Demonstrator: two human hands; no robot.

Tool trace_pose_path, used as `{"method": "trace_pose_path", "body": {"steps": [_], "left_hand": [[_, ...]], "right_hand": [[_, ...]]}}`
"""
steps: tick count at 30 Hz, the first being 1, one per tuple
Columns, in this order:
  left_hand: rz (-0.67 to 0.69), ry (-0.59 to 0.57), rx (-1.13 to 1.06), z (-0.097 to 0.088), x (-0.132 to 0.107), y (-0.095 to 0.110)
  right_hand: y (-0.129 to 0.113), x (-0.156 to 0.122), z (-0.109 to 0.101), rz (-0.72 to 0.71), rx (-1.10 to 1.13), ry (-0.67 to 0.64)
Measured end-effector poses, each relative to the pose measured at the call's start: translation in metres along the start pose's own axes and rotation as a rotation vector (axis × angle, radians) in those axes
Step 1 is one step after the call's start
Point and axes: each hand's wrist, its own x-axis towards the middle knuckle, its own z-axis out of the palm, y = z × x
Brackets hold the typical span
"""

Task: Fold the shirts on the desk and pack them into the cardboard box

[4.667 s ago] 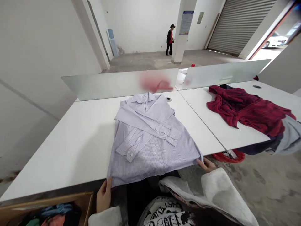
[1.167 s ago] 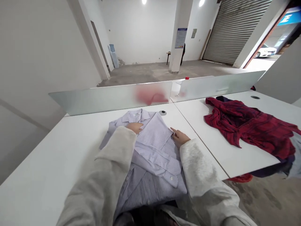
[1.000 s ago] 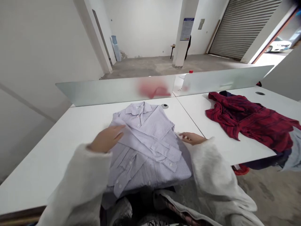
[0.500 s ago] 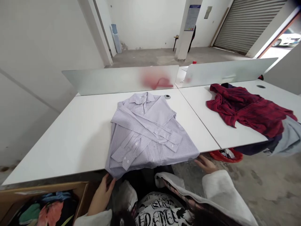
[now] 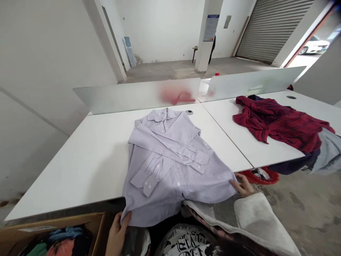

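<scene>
A pale lilac striped button shirt [image 5: 170, 160] lies front up on the white table [image 5: 106, 142], collar toward the far side. Its two sleeves are crossed over the chest, and the lower part hangs past the near table edge. My left hand [image 5: 118, 231] pinches the left bottom corner of the hem, below the table top. At the other end of the hem, my right hand [image 5: 242, 185] has the right corner between thumb and fingers. Between my hands the hem spreads wide and sags slightly.
A dark red plaid garment [image 5: 282, 121] lies on the right table, with grey cloth [image 5: 326, 151] hanging off its edge. Frosted dividers [image 5: 128, 96] run along the back. A cardboard box [image 5: 98, 231] of clothes stands lower left, and a red-lined bin [image 5: 274, 177] lower right.
Both hands have drawn the hem toward me and outward. More of the shirt's bottom now shows past the table edge, spread flatter. The sleeves stay crossed.
</scene>
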Motion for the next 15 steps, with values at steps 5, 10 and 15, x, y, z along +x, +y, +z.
{"method": "trace_pose_path", "body": {"steps": [5, 10, 15], "left_hand": [[-0.011, -0.042, -0.215, -0.020, 0.004, 0.023], [-0.026, -0.090, -0.172, -0.021, 0.008, 0.027], [-0.039, 0.002, -0.275, 0.008, 0.001, 0.003]], "right_hand": [[-0.020, 0.007, -0.016, -0.125, -0.079, 0.091], [-0.015, 0.011, -0.013, -0.102, -0.058, 0.033], [0.002, -0.007, 0.004, -0.033, 0.020, 0.032]]}}
